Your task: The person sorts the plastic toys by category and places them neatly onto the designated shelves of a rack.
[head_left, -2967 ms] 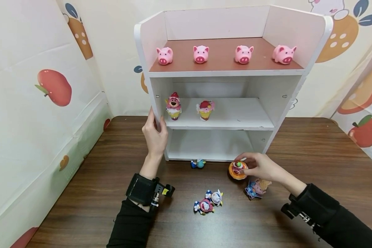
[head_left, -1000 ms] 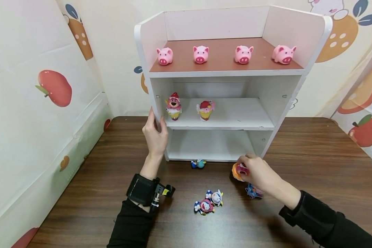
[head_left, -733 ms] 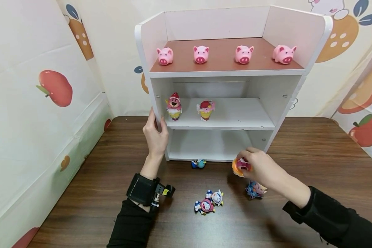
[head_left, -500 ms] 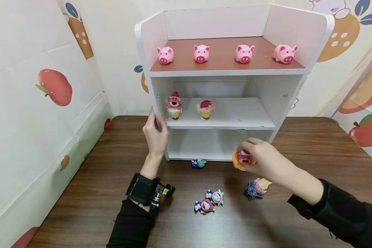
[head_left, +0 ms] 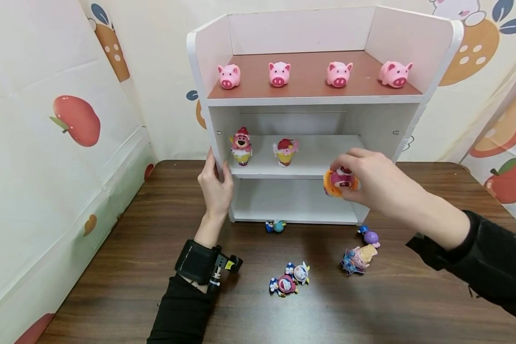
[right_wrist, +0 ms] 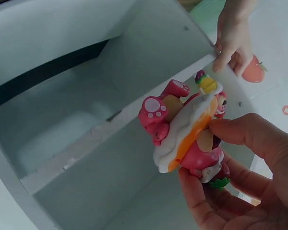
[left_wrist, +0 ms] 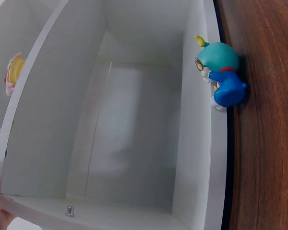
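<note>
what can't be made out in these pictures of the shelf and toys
Middle shelf, right end: head view, blocked by the right hand.
Bear figurine in the orange-and-white ring: right wrist view, partly covered by the thumb and fingers.
Left hand: left wrist view, mostly cut off by the left edge.
Purple-and-blue figurine: head view, too small for fine detail.

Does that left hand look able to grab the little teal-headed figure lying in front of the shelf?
Probably yes, if it lets go first: the left hand grips the side of the white shelf unit, but nothing seems to stand between it and the teal-headed figure on the table.
</note>
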`<state>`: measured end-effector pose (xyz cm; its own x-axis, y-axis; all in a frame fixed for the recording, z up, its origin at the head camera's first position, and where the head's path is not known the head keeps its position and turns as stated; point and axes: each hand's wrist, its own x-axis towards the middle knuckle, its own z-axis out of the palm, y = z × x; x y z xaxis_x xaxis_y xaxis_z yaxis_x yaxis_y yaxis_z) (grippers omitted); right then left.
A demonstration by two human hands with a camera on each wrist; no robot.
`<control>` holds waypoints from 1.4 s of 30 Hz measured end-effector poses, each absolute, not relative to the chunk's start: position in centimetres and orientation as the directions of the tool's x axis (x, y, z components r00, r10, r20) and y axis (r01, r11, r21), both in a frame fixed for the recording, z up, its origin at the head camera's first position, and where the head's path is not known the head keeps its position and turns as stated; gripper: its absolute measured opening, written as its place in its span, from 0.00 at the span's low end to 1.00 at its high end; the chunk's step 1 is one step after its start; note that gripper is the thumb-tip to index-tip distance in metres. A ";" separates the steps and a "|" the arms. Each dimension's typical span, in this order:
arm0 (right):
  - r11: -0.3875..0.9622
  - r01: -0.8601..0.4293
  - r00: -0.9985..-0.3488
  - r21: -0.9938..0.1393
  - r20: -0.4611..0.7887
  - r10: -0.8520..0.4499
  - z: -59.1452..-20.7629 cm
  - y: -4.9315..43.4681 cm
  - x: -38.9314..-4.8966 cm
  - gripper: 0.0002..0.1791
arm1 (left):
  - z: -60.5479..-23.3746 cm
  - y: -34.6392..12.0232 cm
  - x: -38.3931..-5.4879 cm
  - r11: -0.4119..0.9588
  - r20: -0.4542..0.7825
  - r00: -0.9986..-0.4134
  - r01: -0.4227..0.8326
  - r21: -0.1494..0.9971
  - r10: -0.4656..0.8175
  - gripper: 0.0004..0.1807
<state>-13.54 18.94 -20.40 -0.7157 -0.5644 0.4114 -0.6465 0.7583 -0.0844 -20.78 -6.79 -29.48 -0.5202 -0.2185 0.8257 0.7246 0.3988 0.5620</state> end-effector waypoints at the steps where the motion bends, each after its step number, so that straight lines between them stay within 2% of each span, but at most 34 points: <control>1: 0.758 -0.647 -0.716 -0.085 0.411 -0.565 -20.2 18.9 -13.8 0.19 | -29.5 -6.8 -20.8 0.398 0.826 -0.519 0.726 0.561 -0.217 0.22; 6: 0.768 -0.635 -0.727 -0.087 0.405 -0.555 -19.6 18.6 -15.3 0.18 | -29.5 -6.8 -20.8 0.393 0.831 -0.513 0.734 0.554 -0.213 0.22; 14: 0.822 -0.558 -0.789 -0.114 0.382 -0.482 -19.5 18.2 -17.6 0.19 | -29.6 -6.8 -20.9 0.395 0.833 -0.512 0.735 0.551 -0.210 0.22; 22: 0.829 -0.540 -0.800 -0.142 0.392 -0.454 -19.8 18.2 -19.6 0.16 | -29.5 -6.8 -20.9 0.401 0.838 -0.503 0.737 0.544 -0.211 0.22; 31: 0.834 -0.522 -0.824 -0.176 0.354 -0.442 -19.5 17.8 -20.2 0.16 | -29.4 -6.8 -20.7 0.414 0.831 -0.514 0.723 0.553 -0.212 0.22; 42: 0.816 -0.558 -0.808 -0.153 0.323 -0.493 -19.4 18.1 -20.6 0.16 | -29.4 -6.7 -20.6 0.415 0.830 -0.515 0.721 0.555 -0.213 0.23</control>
